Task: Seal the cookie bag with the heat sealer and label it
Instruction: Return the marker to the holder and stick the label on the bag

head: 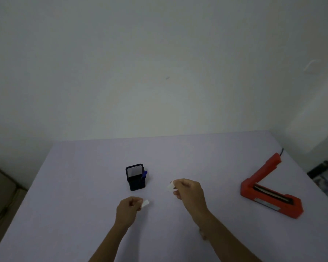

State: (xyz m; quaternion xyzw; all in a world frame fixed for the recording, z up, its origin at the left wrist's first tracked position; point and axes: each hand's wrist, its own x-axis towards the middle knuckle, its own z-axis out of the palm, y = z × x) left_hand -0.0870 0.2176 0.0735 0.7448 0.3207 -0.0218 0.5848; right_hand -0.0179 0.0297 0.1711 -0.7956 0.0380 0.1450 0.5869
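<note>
My left hand (pixel 128 209) pinches a small white piece of paper (pixel 145 203), perhaps a label or its backing, above the table. My right hand (pixel 187 191) pinches another small white piece (pixel 171 187), held a little higher and to the right. The two pieces are apart. A red heat sealer (pixel 269 193) lies at the right of the table with its arm raised open. No cookie bag shows in this view.
A black mesh pen holder (pixel 135 176) with a blue pen (pixel 144 175) stands just beyond my hands. The pale table (pixel 83 186) ends at a white wall behind. The sealer's black cord (pixel 282 150) runs off the far right edge.
</note>
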